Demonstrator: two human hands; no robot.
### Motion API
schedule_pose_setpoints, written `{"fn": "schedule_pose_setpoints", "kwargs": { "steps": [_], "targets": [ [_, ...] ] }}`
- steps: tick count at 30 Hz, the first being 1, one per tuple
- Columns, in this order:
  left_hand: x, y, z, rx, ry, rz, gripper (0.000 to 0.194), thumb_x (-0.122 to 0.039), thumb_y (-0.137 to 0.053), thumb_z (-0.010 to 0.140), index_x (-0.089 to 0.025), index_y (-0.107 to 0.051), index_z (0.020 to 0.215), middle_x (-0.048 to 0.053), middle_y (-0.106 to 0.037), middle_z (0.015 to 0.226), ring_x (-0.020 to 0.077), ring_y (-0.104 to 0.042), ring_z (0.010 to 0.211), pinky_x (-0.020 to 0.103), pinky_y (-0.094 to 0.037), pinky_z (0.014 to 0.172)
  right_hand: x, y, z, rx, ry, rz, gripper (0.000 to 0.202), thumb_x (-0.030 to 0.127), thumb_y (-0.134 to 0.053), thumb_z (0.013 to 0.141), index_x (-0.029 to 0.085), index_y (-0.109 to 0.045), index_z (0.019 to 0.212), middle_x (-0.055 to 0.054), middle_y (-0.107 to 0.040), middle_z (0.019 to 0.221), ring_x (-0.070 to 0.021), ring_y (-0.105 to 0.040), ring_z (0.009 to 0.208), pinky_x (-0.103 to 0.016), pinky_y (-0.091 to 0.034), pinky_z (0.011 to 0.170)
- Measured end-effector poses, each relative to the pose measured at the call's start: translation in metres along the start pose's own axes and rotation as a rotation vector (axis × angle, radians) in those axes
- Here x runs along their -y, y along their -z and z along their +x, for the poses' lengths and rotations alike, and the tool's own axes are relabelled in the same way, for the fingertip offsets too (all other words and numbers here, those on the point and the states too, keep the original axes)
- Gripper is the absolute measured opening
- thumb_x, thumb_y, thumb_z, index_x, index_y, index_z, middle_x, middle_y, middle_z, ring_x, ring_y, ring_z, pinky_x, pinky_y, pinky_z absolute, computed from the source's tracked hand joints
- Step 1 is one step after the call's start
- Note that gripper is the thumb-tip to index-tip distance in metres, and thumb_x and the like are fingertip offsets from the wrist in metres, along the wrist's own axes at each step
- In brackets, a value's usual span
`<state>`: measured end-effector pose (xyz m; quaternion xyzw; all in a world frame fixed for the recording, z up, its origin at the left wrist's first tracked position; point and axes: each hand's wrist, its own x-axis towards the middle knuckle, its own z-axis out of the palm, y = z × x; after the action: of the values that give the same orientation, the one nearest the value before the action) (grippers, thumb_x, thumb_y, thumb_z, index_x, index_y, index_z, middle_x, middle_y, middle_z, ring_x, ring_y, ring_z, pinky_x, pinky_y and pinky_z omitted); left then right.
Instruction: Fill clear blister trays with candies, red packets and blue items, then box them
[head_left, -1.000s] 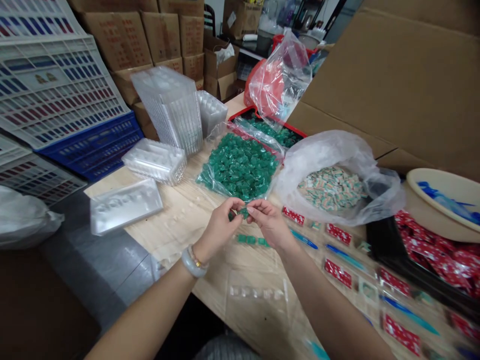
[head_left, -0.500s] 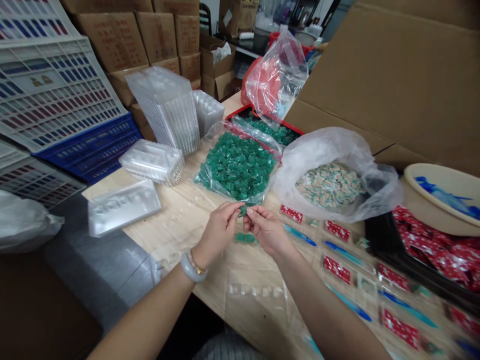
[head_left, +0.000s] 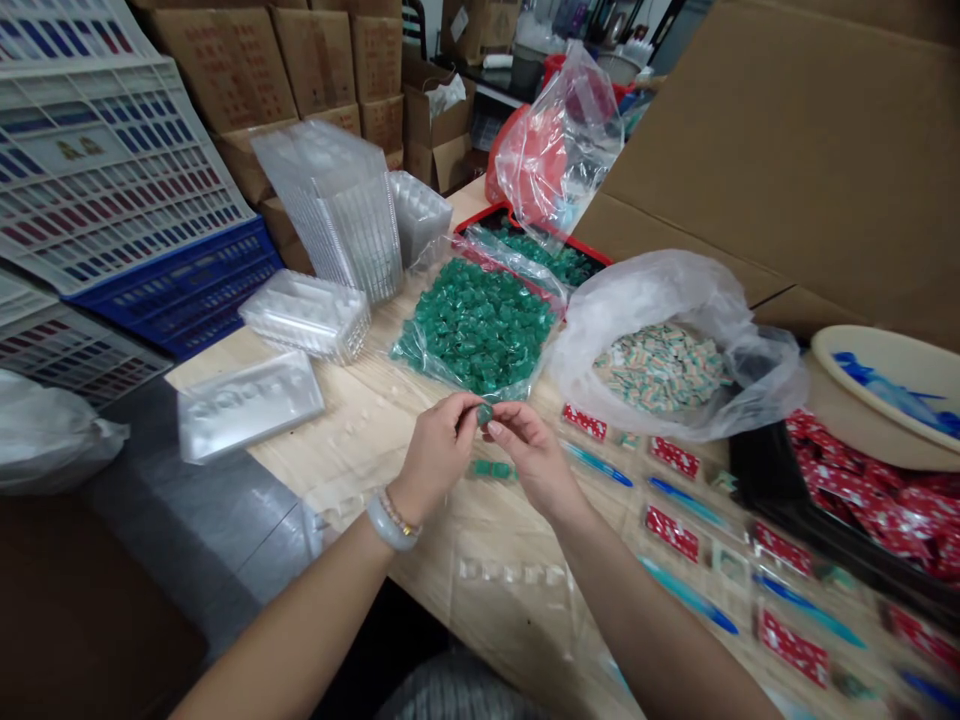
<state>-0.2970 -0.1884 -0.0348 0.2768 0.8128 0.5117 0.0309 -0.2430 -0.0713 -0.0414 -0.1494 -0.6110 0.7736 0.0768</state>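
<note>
Above the wooden table, just on our side of the clear bag full of green pieces, we've got one small green piece up at our fingertips. Left hand: thumb and forefinger clamped on the piece. Right hand: thumb and forefinger at its right edge; can't tell if they grip it or only touch. Below our hands, a short row of green pieces lies on the tabletop, partly hidden by our right hand. Nearer us sits a clear tray with a line of small molded pockets. Right of our hands: blue pens or similar, can't tell which, and red patterned packets, set in rows. Past those, a white plastic bag stands open on small tan-and-green pieces, with a cream basin further right. Left side: one clear tray by the table edge, a low stack behind it, a tall stack behind that.
</note>
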Motion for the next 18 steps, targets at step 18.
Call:
{"fn": "schedule_pose_setpoints", "kwargs": {
  "steps": [18],
  "targets": [
    [0.036,0.017,-0.062,0.020,0.209,-0.060,0.021,-0.018,-0.041,0.082,-0.014,-0.059,0.092,0.006,-0.062,0.087,0.0146,-0.057,0.083,0.028,-0.044,0.076,-0.024,0.008,-0.017,0.154,0.145,-0.824,0.005,0.020,-0.057,0.069,0.018,-0.058,0.073,-0.002,-0.058,0.069,-0.0136,-0.052,0.067,-0.030,-0.040,0.068]
  ]
}}
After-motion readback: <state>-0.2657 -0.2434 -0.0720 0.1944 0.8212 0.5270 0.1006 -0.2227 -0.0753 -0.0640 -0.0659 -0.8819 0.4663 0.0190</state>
